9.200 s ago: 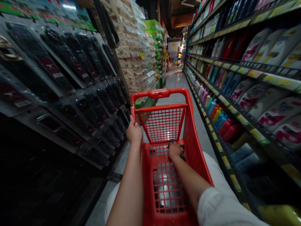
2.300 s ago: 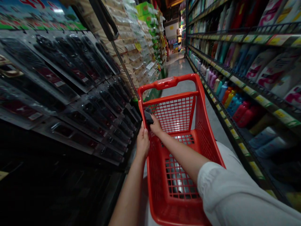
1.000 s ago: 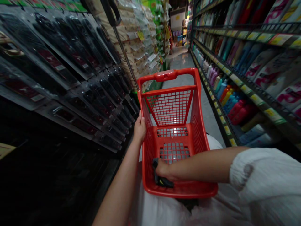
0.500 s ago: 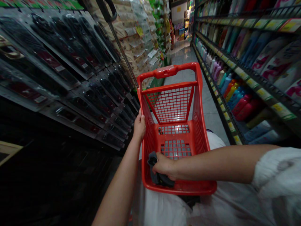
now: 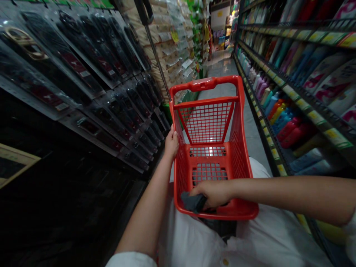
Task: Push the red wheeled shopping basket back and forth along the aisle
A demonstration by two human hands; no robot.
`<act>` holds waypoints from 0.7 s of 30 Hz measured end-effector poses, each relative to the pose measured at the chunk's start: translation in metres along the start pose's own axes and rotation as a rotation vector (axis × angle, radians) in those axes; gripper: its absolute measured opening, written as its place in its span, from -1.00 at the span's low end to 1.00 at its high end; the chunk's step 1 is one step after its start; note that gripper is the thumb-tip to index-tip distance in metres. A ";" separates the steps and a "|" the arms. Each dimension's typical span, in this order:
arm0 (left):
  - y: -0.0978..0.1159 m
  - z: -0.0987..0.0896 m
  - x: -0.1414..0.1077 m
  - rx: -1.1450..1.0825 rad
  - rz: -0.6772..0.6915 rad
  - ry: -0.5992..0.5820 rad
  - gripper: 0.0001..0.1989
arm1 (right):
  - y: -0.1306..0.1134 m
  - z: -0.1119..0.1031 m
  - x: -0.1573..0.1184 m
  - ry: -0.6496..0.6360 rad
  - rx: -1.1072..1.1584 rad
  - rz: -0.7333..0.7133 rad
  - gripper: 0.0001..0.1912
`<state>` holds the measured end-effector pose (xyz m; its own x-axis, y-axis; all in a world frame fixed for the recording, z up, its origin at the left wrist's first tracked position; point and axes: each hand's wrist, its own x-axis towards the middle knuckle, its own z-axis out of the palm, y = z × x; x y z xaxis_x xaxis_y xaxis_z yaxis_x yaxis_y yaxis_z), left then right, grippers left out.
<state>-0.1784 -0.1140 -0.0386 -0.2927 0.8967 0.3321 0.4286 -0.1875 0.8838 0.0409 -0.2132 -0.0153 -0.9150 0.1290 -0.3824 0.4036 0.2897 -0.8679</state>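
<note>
A red plastic shopping basket point(image 5: 241, 111) with grid walls and a metal pull handle point(image 5: 155, 55) stands in front of me, between my knees. My left hand point(image 5: 171, 144) is closed on the basket's left side wall, thumb on the outside and the other fingers partly hidden. Down in the near left part of the basket, my right hand point(image 5: 213, 193) grips a dark grey cloth point(image 5: 191, 202), which is bunched up. Some of its fingers are hidden behind the cloth.
On the left, packaged black belts point(image 5: 91, 40) hang in rows on a rack. Shelves point(image 5: 294, 94) of coloured bottles point(image 5: 283, 118) line the right side. Beige packs point(image 5: 164, 48) are stacked farther ahead. A tiled aisle floor point(image 5: 221, 66) runs away between them.
My right hand has moved slightly within the basket, and the cloth is now more bunched under it. The view has shifted a little left. My left hand keeps its hold on the basket wall.
</note>
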 end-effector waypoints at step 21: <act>-0.004 0.002 0.009 -0.051 0.019 -0.006 -0.48 | -0.013 -0.026 -0.020 -0.226 -0.230 -0.274 -0.48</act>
<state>-0.1806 -0.1045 -0.0400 -0.2802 0.8950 0.3470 0.3897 -0.2243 0.8932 0.0538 -0.1953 0.0115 -0.9555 -0.1858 -0.2291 0.1115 0.4917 -0.8636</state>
